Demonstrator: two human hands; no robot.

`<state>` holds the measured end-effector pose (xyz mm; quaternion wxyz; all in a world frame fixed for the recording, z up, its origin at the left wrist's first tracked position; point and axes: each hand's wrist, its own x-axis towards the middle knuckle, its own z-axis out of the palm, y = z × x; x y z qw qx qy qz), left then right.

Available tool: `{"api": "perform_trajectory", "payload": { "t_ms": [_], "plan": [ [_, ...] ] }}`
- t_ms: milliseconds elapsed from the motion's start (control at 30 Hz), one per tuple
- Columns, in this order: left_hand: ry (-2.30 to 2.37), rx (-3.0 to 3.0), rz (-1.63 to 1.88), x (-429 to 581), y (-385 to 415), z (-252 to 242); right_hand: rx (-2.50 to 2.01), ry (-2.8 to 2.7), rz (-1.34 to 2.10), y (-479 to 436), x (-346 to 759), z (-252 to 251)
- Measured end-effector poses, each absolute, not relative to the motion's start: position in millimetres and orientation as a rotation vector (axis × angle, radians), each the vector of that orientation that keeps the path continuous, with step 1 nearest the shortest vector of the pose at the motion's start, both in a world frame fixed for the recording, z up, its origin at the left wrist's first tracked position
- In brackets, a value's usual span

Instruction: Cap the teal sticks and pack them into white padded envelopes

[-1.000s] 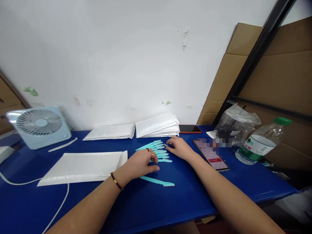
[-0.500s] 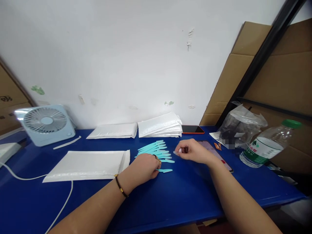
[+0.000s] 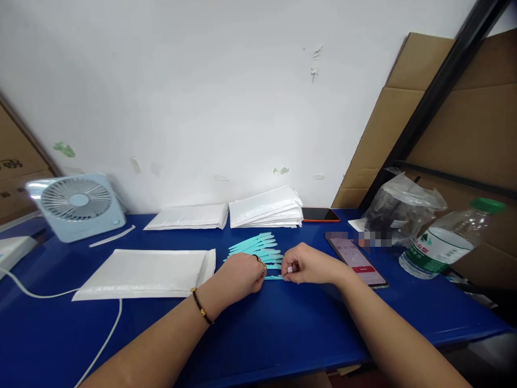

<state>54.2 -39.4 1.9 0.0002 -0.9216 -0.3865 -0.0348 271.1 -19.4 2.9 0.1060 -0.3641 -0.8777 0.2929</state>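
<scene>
The turquoise sticks (image 3: 253, 247) look smooth plastic, the mailers (image 3: 147, 271) glossy, the cardboard (image 3: 390, 124) matt.

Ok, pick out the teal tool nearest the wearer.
The teal tool held by the left hand, its end at the right hand; the other teal tools lie fanned behind.

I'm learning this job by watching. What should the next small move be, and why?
Probably hold the left hand steady and work the right hand gently at the tip of the teal razor. The razor spans the gap between both hands, and the right hand is curled in a pinch at its end; exactly what it pinches is too small to tell.
</scene>
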Motion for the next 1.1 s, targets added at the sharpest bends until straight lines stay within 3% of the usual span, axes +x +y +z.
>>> {"api": "perform_trajectory", "payload": {
  "t_ms": [133,333,533,667,833,1000,1100],
  "plan": [
    [-1.259,-2.893,-0.073,58,-38,-1,-1.049,-2.583,0.798,-22,264,3],
    [-1.601,-2.736,-0.438,42,-20,-11,-1.14,-2.497,0.49,-8,265,-4],
    [-1.581,-2.871,-0.278,39,-6,-13,-1.12,-2.66,0.498,15,260,-21],
    [-1.417,-2.822,-0.236,52,-14,-10,-1.065,-2.651,0.312,2,250,-22],
    [-1.531,-2.852,-0.197,57,-20,-15,-1.119,-2.726,0.106,-17,234,-18],
    [-1.611,-2.861,-0.307,57,-26,-10,-1.26,-2.873,-0.049,-28,228,25],
    [-1.679,-2.907,-0.732,65,-34,-1,-1.188,-2.784,-0.072,-42,228,74]
  ]
}}
